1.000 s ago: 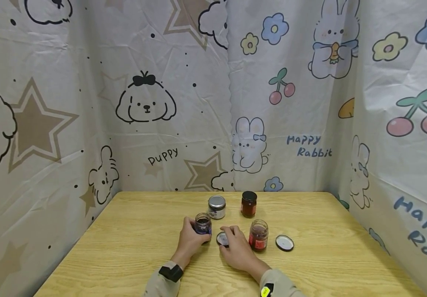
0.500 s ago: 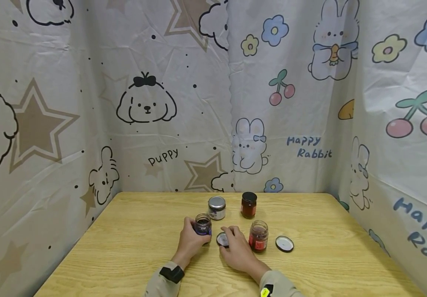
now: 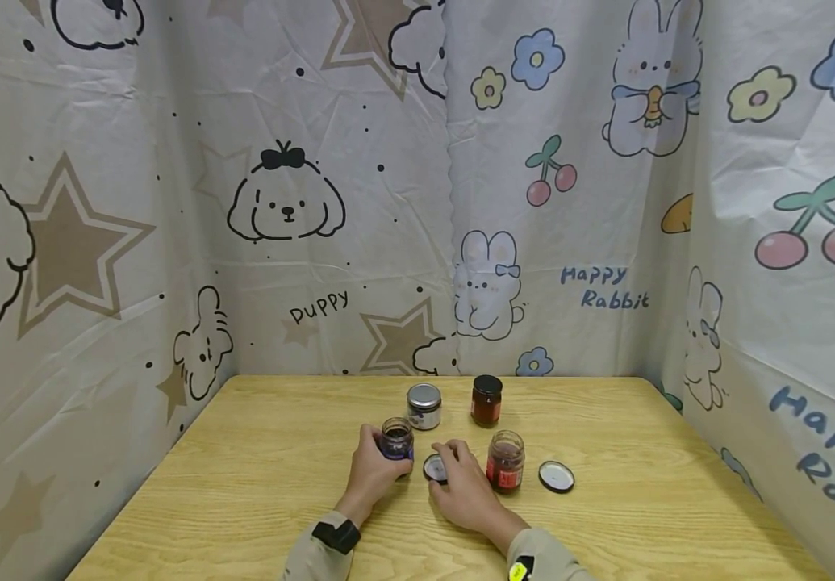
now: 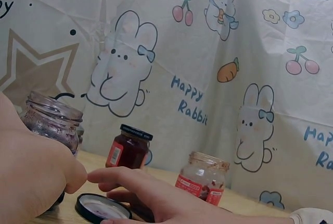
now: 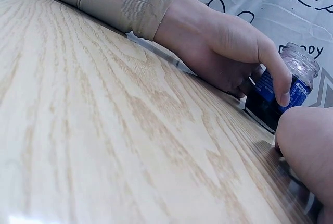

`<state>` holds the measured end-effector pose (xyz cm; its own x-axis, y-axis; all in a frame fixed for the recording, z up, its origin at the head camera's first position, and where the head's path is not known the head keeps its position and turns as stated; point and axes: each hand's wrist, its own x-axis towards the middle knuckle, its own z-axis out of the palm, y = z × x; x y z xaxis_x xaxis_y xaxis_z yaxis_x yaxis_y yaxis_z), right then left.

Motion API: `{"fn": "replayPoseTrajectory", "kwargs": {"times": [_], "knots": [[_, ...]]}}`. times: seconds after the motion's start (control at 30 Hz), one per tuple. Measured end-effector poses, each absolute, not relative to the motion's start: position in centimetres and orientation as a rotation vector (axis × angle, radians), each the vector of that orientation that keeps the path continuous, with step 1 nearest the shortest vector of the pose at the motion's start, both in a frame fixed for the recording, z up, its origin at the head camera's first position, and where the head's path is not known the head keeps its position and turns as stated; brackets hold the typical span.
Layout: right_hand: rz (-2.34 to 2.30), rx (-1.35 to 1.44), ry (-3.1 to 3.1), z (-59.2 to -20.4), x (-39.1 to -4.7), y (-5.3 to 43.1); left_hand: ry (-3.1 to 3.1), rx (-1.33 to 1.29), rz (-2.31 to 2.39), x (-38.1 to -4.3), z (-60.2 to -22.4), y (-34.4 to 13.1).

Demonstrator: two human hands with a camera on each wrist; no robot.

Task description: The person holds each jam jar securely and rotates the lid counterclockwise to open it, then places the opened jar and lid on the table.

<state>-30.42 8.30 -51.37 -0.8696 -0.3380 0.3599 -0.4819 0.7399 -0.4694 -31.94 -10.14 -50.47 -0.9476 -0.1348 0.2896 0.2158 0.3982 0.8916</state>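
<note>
My left hand [image 3: 372,478] grips a small open glass jar [image 3: 397,444] with a blue-purple label and dark contents. The jar stands upright on the table, and in the right wrist view the thumb lies across its blue label [image 5: 297,95]. Close to its right, my right hand [image 3: 466,494] holds a jar lid [image 3: 435,468] by its edge. This lid lies with its pale inside up and its dark rim [image 4: 86,214] at the tabletop. Part of it is hidden under the fingers. Just right of that hand stands an open jar [image 3: 507,464] with a red label.
A second lid [image 3: 557,476] lies inside up, right of the red-labelled jar. Behind the hands stand a closed jar with a silver lid [image 3: 424,406] and a closed dark red jar with a black lid [image 3: 486,400]. Patterned curtains [image 3: 344,258] surround the wooden table [image 3: 243,452].
</note>
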Motion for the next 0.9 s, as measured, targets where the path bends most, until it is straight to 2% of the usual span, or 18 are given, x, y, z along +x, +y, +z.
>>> {"fn": "replayPoseTrajectory", "kwargs": {"times": [0.9], "knots": [[0.836,0.674,-2.668,-51.40,-30.48,8.33,-2.296,-0.182,-1.627,-31.91,-50.47,-9.87]]}}
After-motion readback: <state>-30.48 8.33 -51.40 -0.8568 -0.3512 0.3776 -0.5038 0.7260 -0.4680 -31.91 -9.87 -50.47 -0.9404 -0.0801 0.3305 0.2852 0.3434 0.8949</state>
